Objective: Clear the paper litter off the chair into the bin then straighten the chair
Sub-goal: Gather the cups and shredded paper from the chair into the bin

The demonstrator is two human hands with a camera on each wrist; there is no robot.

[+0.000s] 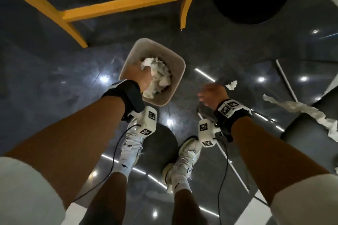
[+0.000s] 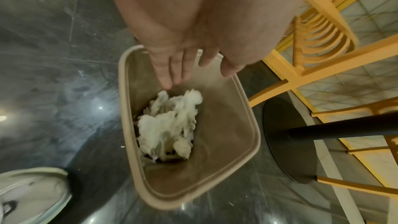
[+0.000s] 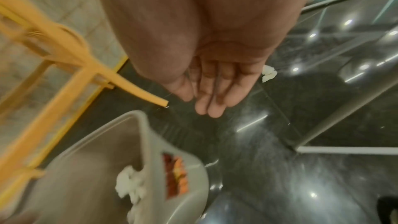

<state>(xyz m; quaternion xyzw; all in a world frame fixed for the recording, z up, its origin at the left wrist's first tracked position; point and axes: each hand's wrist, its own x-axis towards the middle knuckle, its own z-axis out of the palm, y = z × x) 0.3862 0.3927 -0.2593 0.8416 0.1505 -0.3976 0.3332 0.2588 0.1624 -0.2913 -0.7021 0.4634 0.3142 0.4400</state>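
White crumpled paper (image 1: pixel 157 75) fills the beige bin (image 1: pixel 178 71) in the head view, with the left hand (image 1: pixel 140 75) over it and the right hand (image 1: pixel 213 93) off to its side above the floor (image 1: pixel 54 78). One scrap (image 1: pixel 232 85) lies on the floor and a twisted paper strip (image 1: pixel 300 109) trails at right, so clearing looks unfinished.

Left wrist view: the fingers (image 2: pixel 172 67) are spread straight, the grip empty, above the paper.

Right wrist view: the fingers (image 3: pixel 212 91) are straight and empty. The yellow chair (image 3: pixel 71 60) seems not yet straightened.

Beige bin (image 1: pixel 178 71) upright on floor, crumpled white paper (image 1: pixel 159 76) inside.
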